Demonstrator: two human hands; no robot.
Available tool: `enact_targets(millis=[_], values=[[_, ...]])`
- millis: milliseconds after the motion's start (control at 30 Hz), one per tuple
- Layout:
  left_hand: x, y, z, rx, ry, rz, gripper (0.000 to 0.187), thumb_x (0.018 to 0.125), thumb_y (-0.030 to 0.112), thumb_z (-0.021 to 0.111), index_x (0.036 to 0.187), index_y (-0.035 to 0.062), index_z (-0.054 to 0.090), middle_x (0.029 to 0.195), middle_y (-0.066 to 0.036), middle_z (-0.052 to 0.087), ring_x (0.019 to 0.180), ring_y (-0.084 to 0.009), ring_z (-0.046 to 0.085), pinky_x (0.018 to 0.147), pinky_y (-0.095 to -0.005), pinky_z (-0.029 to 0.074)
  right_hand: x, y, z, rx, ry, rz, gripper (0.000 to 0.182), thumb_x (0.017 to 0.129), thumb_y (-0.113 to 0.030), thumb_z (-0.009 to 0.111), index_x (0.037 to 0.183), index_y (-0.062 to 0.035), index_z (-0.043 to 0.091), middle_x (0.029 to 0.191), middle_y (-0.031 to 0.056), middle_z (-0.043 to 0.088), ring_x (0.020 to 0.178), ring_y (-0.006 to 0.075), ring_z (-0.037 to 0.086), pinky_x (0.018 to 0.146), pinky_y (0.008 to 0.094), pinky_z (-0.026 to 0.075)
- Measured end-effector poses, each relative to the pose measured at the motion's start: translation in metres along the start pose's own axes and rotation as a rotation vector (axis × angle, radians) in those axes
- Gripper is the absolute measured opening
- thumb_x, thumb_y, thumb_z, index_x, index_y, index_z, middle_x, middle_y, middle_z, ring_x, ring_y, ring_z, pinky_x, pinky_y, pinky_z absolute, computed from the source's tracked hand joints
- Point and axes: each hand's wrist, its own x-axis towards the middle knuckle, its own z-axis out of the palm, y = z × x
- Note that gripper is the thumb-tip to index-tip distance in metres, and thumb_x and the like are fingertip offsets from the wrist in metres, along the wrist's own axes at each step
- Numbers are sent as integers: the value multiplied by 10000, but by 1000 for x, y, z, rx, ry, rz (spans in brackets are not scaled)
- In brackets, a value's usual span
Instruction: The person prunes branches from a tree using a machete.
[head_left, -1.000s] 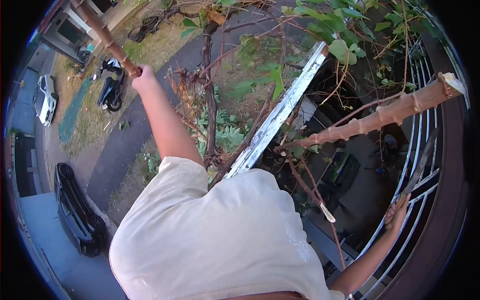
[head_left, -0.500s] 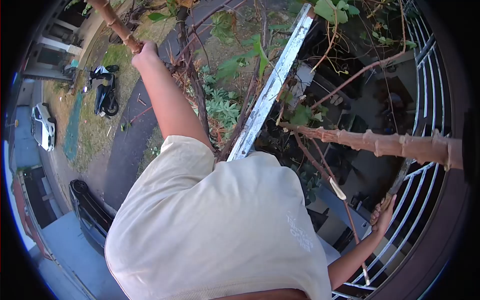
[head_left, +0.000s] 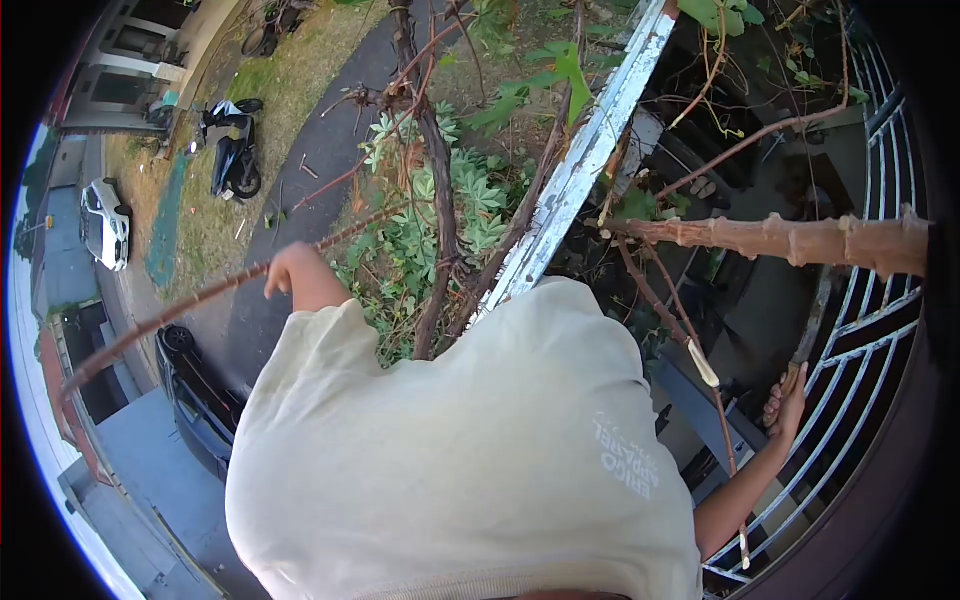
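Note:
My left hand is at the left, bent down at the wrist, its fingers loose and apart. Beyond it a long bare cut branch slants through the air above the driveway; it looks thin and farther off, not gripped. My right hand, low at the right beside white metal bars, is wrapped round the wooden handle of a machete, whose dull blade points up. Near that hand hangs a thin stem with a pale, freshly cut patch. Above it a thick knobbly branch runs across.
A white-painted beam slants up from my chest. Woody vines and leafy plants stand left of it. Curved white railings line the right side. Far below are a motorbike, a white car and a dark car.
My left hand has dropped down and let go of the branch, which now lies slanted and farther away. The view has shifted slightly; my right hand keeps the machete.

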Motion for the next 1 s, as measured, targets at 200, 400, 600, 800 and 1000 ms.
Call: enact_targets(millis=[200,400,600,800,1000], values=[[-79,103,122,-1335,394,-673,773,1069,631,372,1384,-38,598,1339,-240,679,1213,-389,668,1079,-478,498,9,44,18,25,-61,111,608,961,-781,548,939,-173,541,595,-33,423,409,84,360,379,230,280],[6,139,27,-2510,1036,-981,653,1134,507,371,1304,-74,614,1325,-237,668,1210,-353,646,1057,-447,489,-4,60,58,41,-100,171,616,977,-755,555,917,-142,535,601,-17,429,433,85,367,405,240,301],[-113,19,-260,-2619,1888,309,602,1121,594,267,1197,87,582,1096,-53,616,1026,-199,583,874,-375,430,-11,114,85,96,-205,201,630,996,-751,519,936,-124,535,617,-23,438,436,81,385,411,238,329],[-306,-34,-334,-2426,2406,375,299,1093,217,574,1222,-48,521,1139,-176,659,1037,-265,659,965,-404,542,-27,142,92,114,-159,52,586,1044,-665,516,920,-93,547,628,-20,445,455,82,402,425,259,349],[-478,-14,-334,-1988,2454,410,342,868,7,850,1140,-79,661,1092,-156,719,965,-216,684,874,-316,603,-37,139,108,319,-338,15,590,1054,-660,498,958,-80,547,647,-22,444,467,88,395,443,256,354]])
